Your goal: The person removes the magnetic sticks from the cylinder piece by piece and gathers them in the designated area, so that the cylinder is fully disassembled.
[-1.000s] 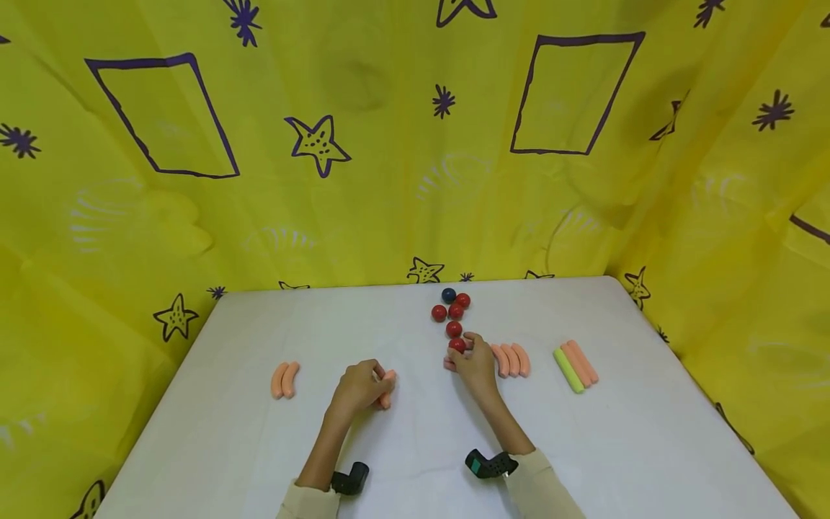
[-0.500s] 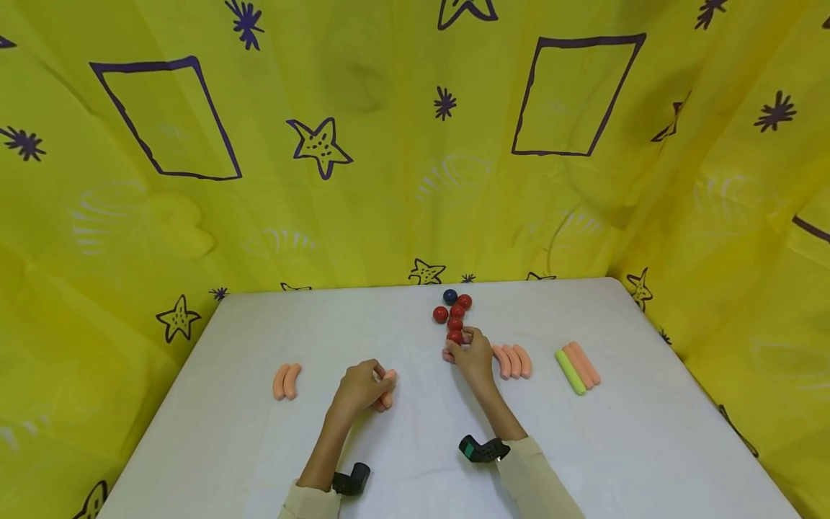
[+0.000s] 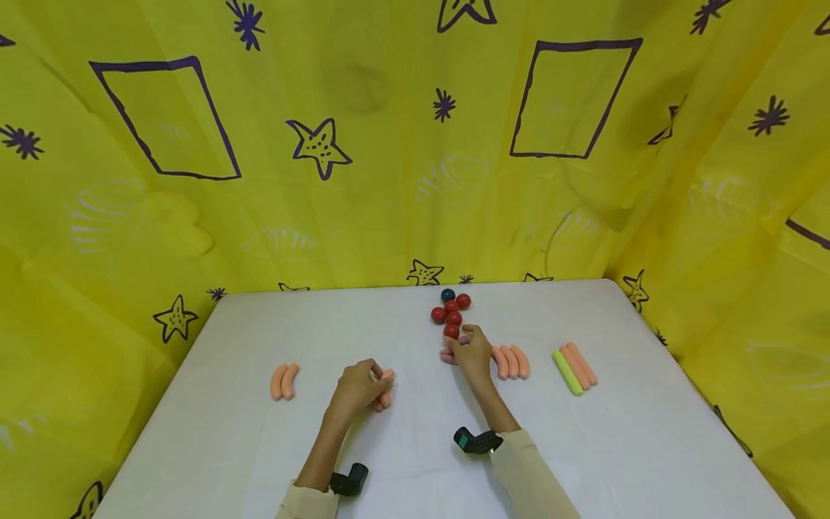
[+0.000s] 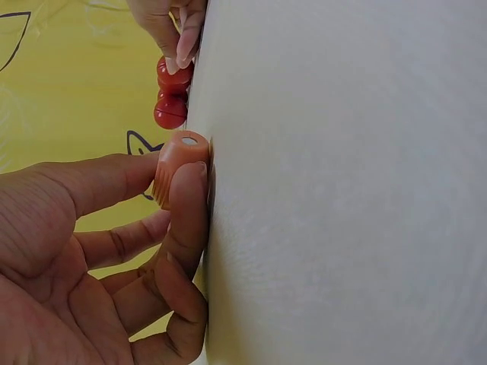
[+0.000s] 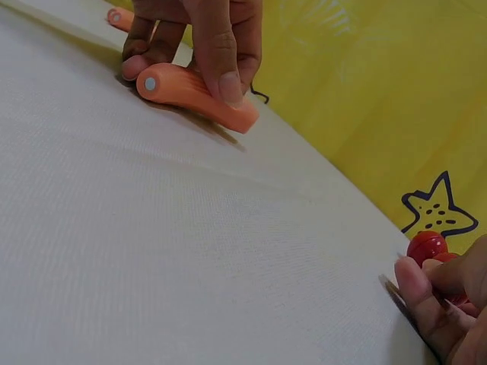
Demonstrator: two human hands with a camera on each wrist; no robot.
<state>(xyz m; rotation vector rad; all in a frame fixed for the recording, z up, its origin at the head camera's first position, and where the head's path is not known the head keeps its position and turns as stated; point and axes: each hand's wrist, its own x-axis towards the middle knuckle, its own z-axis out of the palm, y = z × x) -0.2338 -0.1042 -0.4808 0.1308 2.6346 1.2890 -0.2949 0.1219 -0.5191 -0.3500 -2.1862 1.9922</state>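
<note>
On the white table, my left hand [image 3: 355, 388] pinches a curved orange magnetic rod [image 3: 387, 389] between thumb and fingers. A pale metal disc shows on the end of this rod [image 5: 194, 95] in the right wrist view. To the right, my right hand [image 3: 472, 357] pinches the nearest red ball [image 3: 451, 331] of a small cluster. Several other red balls [image 3: 438, 315] and one dark blue ball [image 3: 447, 295] lie just beyond it. In the left wrist view the right fingertips touch a red ball [image 4: 174, 72]; the contact is partly hidden in the right wrist view.
Two curved orange rods [image 3: 283, 381] lie at the left. Right of my right hand are three more curved orange rods [image 3: 511, 362], then a green straight rod [image 3: 567, 373] beside two straight orange rods [image 3: 579, 365]. A yellow patterned curtain [image 3: 389, 216] hangs behind the table.
My right hand has moved slightly away from me with the red ball, closing the gap to the cluster; some of the red balls ahead have shifted farther back. The left hand has stayed put.
</note>
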